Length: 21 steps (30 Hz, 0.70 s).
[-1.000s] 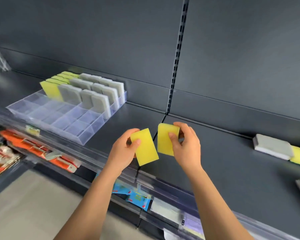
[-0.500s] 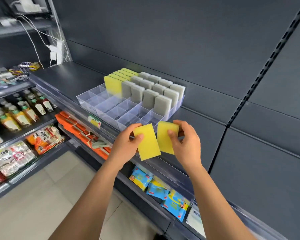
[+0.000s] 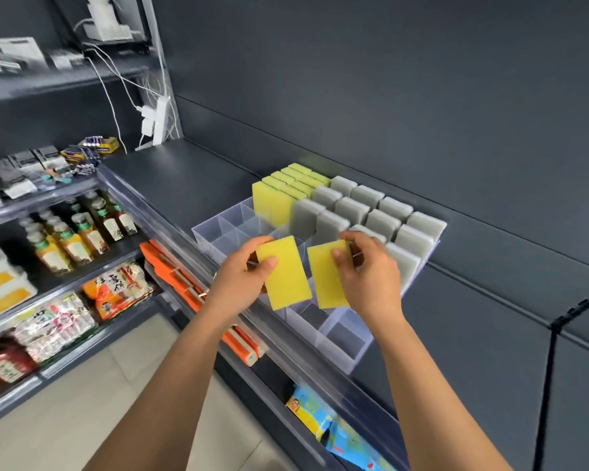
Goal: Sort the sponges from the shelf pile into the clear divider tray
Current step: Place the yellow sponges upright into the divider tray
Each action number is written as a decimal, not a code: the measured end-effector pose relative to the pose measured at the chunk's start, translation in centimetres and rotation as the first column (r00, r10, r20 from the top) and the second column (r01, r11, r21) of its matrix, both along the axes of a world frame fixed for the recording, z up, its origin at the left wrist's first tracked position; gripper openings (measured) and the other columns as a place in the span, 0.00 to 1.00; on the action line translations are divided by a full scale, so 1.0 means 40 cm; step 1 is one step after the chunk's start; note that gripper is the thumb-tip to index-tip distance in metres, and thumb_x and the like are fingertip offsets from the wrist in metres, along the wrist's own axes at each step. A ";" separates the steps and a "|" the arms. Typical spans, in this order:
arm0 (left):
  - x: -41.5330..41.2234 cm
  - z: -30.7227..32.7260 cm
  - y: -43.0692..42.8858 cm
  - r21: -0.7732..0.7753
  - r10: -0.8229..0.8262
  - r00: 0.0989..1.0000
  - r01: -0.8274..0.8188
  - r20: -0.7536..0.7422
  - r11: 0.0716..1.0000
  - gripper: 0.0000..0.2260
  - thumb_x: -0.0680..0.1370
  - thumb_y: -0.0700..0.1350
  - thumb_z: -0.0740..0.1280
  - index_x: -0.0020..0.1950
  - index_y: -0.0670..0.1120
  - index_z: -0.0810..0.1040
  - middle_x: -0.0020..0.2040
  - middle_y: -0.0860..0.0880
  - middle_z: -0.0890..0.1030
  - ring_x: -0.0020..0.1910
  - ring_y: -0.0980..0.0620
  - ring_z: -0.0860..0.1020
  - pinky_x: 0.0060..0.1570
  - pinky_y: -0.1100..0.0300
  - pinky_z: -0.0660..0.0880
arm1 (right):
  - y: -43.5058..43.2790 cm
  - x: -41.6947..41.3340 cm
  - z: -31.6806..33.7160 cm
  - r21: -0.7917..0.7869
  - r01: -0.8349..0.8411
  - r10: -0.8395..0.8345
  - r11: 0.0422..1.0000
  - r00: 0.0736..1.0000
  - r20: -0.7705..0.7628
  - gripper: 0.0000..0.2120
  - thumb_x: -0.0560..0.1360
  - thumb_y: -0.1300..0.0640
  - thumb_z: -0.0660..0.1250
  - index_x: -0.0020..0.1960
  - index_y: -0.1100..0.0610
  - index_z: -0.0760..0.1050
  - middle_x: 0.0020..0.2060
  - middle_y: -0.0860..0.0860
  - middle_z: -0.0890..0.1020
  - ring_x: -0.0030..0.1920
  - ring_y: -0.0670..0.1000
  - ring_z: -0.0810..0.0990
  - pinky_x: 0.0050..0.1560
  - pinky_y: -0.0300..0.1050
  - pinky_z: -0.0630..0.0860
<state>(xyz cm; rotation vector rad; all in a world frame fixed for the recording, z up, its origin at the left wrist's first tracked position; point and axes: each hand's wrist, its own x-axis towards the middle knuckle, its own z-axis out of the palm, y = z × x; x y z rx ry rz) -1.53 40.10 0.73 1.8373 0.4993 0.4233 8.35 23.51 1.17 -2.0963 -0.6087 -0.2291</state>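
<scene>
My left hand point(image 3: 242, 277) pinches a yellow sponge point(image 3: 284, 278) upright, thumb on its face. My right hand point(image 3: 371, 273) holds a second yellow sponge point(image 3: 327, 277) the same way. Both sponges hang just above the front cells of the clear divider tray point(image 3: 340, 348) on the dark shelf. In the tray's back rows stand several yellow sponges point(image 3: 272, 202) at the left and several grey sponges point(image 3: 364, 212) to their right. The front cells that show hold nothing. The shelf pile is out of view.
The dark shelf point(image 3: 184, 178) runs left to a white power strip with cables point(image 3: 157, 120). Below the shelf hang orange packets point(image 3: 184, 280) and blue packets point(image 3: 323, 419). At left, lower shelves carry bottles point(image 3: 75, 232) and snack bags point(image 3: 116, 290).
The view has swung left along the shelf. Both hands, each still holding its yellow sponge, have come over the front of the divider tray, which now lies directly beneath them.
</scene>
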 end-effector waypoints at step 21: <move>0.298 0.008 0.461 0.125 -0.117 0.992 0.122 -0.050 0.985 0.14 0.78 0.45 0.64 0.56 0.65 0.72 0.54 0.52 0.78 0.53 0.48 0.77 0.51 0.43 0.77 | 0.408 0.181 0.016 0.052 0.110 -0.108 0.993 0.993 -0.052 0.12 0.69 0.59 0.73 0.51 0.53 0.75 0.43 0.51 0.76 0.42 0.50 0.73 0.44 0.42 0.70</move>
